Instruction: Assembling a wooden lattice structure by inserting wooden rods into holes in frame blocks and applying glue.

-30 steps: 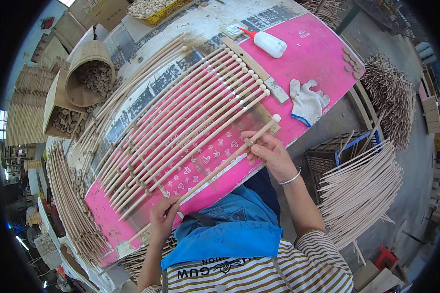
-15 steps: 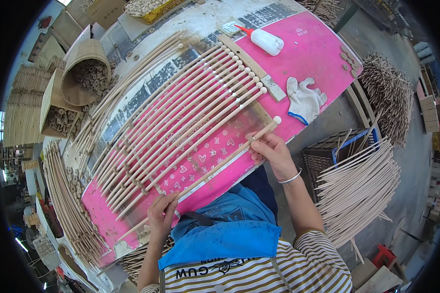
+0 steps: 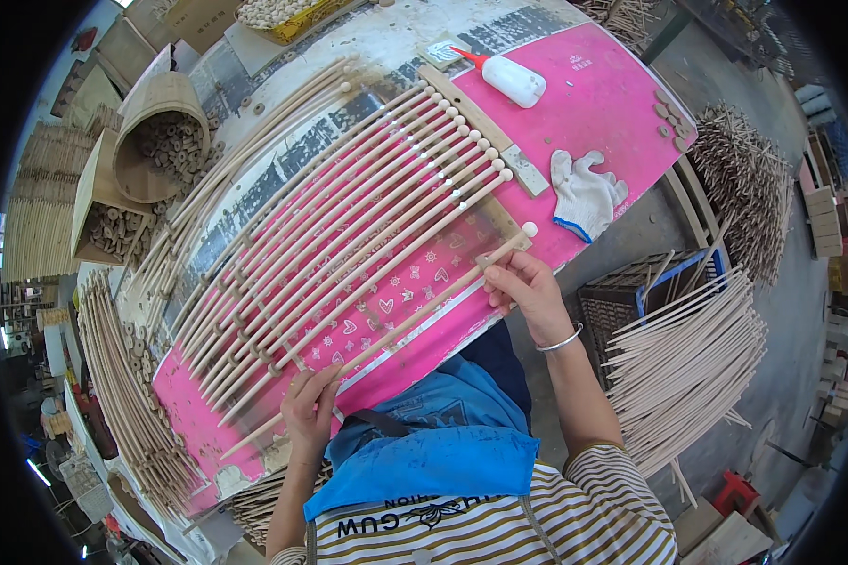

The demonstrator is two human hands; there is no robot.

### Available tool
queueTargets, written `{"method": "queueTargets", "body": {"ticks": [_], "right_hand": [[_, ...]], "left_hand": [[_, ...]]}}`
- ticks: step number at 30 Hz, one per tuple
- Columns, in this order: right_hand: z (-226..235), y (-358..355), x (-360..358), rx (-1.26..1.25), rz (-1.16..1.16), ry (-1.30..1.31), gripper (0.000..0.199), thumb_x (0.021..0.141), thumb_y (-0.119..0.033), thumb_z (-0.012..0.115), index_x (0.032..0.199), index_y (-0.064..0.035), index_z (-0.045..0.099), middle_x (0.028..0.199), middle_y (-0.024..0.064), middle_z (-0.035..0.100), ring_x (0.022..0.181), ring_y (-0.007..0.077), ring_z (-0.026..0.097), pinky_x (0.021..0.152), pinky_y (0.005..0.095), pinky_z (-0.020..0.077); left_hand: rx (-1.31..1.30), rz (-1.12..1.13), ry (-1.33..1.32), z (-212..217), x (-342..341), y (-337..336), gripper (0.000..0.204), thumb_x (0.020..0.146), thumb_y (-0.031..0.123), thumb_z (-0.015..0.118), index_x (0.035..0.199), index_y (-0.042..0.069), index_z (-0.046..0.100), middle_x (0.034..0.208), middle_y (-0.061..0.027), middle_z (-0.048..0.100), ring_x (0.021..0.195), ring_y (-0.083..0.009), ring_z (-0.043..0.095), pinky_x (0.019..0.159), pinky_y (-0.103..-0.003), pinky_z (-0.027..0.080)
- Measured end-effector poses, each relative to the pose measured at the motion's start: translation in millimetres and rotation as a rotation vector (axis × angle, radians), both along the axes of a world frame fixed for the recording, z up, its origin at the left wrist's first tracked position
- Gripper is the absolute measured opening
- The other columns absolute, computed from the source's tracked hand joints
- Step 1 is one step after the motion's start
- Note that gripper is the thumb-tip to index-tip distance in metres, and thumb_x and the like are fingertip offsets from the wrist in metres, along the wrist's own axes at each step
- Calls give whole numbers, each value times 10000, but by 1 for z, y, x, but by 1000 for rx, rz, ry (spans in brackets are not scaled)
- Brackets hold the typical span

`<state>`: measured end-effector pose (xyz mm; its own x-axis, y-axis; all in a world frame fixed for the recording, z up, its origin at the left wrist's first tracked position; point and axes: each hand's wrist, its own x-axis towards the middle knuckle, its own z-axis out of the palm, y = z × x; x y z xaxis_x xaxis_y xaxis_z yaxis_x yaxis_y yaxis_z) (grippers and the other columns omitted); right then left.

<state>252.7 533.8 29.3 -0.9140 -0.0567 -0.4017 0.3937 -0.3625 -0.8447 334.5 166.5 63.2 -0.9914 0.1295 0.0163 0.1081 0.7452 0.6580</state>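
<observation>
Ringed, ball-tipped rods (image 3: 367,218) lay ranked, apparently assembled; left hand (image 3: 309,405) and right hand (image 3: 530,294) both gripped one further rod (image 3: 415,320), not yet ranked.

Pale wooden dowel (image 3: 415,321), slim; whitish ball (image 3: 530,229) at its right end, brownish ring (image 3: 483,263) near that end. Held slantwise along near edge of pink tabletop (image 3: 598,99).

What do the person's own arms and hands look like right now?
The left hand and right hand are ungloved. A thin silvery bangle circles the right wrist. The right sleeve, white with brownish-yellow stripes, ends near the elbow.
</observation>
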Motion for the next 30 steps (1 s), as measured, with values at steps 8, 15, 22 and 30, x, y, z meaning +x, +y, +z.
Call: {"method": "queueTargets", "body": {"ticks": [8,15,22,30], "right_hand": [[-4,9,-2,268,-70,14,213,994,-210,794,969,-20,703,739,-20,668,619,26,586,544,196,442],[-15,10,-3,571,-306,342,140,968,-107,796,1027,-16,706,774,-21,658,677,26,558,605,207,438],[-31,9,-9,681,-328,396,160,950,-86,783,1087,-24,726,800,-8,660,678,54,563,608,232,445],[-29,6,-7,813,-301,413,132,952,-84,765,1066,-22,738,807,36,678,646,90,581,586,256,449]], "left_hand": [[-49,-36,104,-6,-5,7,280,899,24,769,1176,62,793,856,-111,657,749,-264,630,679,-373,503],[-58,7,91,-18,-13,18,285,902,20,766,1182,64,792,864,-112,661,772,-266,638,687,-376,507],[-65,14,200,-24,-32,39,275,916,26,758,1188,58,781,1036,-119,655,895,-282,665,750,-370,530],[-307,-39,316,-19,-40,44,328,945,81,740,1274,71,741,1126,-108,647,1049,-306,629,895,-434,496]]}}
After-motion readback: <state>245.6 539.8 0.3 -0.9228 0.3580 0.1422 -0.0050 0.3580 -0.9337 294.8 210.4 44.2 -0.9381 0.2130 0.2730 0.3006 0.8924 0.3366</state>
